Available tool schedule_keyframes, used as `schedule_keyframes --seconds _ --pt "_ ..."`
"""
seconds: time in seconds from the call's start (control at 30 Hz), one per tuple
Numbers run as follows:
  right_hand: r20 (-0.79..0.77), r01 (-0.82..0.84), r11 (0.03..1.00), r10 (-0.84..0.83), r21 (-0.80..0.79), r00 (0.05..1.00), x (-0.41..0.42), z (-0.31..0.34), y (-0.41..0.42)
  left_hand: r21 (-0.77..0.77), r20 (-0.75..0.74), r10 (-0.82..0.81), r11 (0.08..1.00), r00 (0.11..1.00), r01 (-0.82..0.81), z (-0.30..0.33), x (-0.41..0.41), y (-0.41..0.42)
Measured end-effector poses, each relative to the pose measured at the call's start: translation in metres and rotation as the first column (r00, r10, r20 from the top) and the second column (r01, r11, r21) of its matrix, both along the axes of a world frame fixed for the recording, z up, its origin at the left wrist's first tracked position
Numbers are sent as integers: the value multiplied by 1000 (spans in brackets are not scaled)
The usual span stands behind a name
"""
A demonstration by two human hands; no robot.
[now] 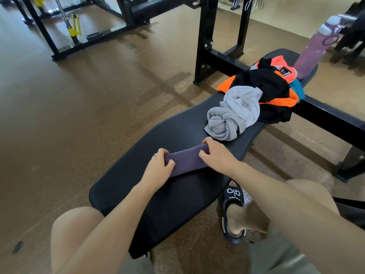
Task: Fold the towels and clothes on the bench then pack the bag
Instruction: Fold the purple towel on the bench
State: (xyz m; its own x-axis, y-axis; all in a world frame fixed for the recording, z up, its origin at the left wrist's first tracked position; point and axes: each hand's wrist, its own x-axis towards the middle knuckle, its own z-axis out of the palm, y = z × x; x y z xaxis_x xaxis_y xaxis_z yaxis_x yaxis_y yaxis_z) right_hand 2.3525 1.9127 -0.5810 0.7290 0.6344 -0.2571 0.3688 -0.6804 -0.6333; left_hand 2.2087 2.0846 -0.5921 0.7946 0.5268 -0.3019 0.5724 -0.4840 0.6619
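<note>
Both hands, left hand point(159, 167) and right hand point(215, 155), are gripping purple rolled towel point(186, 160) on worktop point(177, 131); sandal point(233, 194) beneath right hand is reading "alo".

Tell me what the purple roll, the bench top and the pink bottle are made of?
The purple roll looks like soft matte cloth, since it curls under both hands. The bench top seems to be black ribbed padding, maybe vinyl or rubbery foam, with fine lines across it. The pink bottle looks like frosted plastic, see-through and dull.
</note>
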Motion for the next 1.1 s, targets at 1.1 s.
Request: schedule_keyframes --seconds 1.1 --pt "-37 -245 966 248 79 968 -31 114 -129 308 118 -653 740 748 597 153 20 -110"
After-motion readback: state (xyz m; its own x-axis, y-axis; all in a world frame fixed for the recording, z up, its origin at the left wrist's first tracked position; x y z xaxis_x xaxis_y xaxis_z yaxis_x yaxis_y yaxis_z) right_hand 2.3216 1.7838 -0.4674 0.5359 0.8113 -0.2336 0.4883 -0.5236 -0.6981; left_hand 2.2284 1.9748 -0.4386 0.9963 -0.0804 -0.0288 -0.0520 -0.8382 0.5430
